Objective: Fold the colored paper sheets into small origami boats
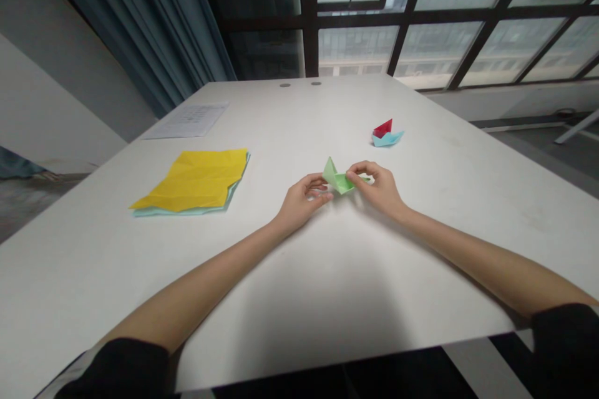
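A small folded green paper boat (337, 179) rests on the white table (327, 274) between my two hands. My left hand (302, 198) pinches its left end with curled fingers. My right hand (378, 185) pinches its right end, thumb and fingers pressed together. One pointed flap of the green paper stands up at the left.
A creased yellow sheet (196, 179) lies on a light blue sheet at the left. A red paper boat (383, 128) sits on a light blue one (389, 138) farther back right. A printed white sheet (188, 120) lies at the far left, near the curtain (154, 25) and windows.
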`<state>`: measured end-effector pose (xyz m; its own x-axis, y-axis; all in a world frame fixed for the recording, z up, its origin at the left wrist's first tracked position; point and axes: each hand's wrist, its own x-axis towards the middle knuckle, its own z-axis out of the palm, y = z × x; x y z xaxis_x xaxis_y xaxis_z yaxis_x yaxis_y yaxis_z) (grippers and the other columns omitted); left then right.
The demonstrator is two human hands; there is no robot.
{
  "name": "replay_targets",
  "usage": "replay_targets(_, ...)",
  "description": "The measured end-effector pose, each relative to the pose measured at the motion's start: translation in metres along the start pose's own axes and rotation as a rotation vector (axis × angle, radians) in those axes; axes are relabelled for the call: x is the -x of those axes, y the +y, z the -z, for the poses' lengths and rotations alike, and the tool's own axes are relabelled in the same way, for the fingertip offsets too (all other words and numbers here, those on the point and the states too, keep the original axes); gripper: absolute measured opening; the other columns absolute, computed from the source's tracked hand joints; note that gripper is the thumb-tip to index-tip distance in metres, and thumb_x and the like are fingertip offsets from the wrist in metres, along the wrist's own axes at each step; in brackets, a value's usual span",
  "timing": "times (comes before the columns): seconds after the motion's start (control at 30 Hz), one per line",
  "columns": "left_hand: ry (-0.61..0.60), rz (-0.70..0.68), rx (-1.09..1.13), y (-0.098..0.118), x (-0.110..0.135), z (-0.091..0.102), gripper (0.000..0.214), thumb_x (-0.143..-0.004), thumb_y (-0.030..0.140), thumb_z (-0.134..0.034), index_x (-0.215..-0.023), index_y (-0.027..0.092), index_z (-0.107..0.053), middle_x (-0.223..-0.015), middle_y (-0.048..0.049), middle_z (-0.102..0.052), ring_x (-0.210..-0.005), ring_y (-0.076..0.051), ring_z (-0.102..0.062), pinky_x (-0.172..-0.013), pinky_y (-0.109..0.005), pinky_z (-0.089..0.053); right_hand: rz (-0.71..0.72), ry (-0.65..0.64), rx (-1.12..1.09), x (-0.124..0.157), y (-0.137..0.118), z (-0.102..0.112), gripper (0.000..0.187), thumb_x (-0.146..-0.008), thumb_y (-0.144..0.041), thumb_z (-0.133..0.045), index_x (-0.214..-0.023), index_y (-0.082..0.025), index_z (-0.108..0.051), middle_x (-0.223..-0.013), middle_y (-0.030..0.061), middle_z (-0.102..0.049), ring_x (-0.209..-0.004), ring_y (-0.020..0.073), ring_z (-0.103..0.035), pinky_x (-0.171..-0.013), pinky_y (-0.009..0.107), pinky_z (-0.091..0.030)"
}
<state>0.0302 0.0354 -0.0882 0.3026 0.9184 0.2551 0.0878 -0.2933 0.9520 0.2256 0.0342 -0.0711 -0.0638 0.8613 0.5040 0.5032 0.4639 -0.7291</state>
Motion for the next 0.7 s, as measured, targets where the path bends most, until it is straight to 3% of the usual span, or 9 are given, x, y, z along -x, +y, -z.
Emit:
replay_targets(0.23,-0.097,0.108,0.198,0.009,0.000,-0.003,0.027,-0.065,0.025,-0.070,-0.088,0.012,-0.066,-0.089,-0.0082,-0.070,-0.086,-0.020,-0.065,-0.085,-0.037,-0.048,-0.033,-0.064,-0.067,0.005,-0.010,-0.005,0.017,-0.079,-0.037,-0.058,-0.079,-0.022,-0.065,-0.080,0.0012,-0.068,-0.078,0.0184,-0.060,-0.079,0.035,-0.042)
replay_targets(0.7,-0.028,0.128,0.143,0.005,0.001,0.000,0.027,-0.067,0.034,-0.072,-0.084,0.012,-0.069,-0.082,-0.0057,-0.071,-0.073,-0.017,-0.063,-0.073,-0.030,-0.049,0.007,-0.161,-0.038,0.005,-0.015,-0.001,0.012,-0.078,-0.034,-0.061,-0.078,-0.023,-0.067,-0.077,0.0008,-0.068,-0.079,0.0181,-0.059,-0.076,0.033,-0.044)
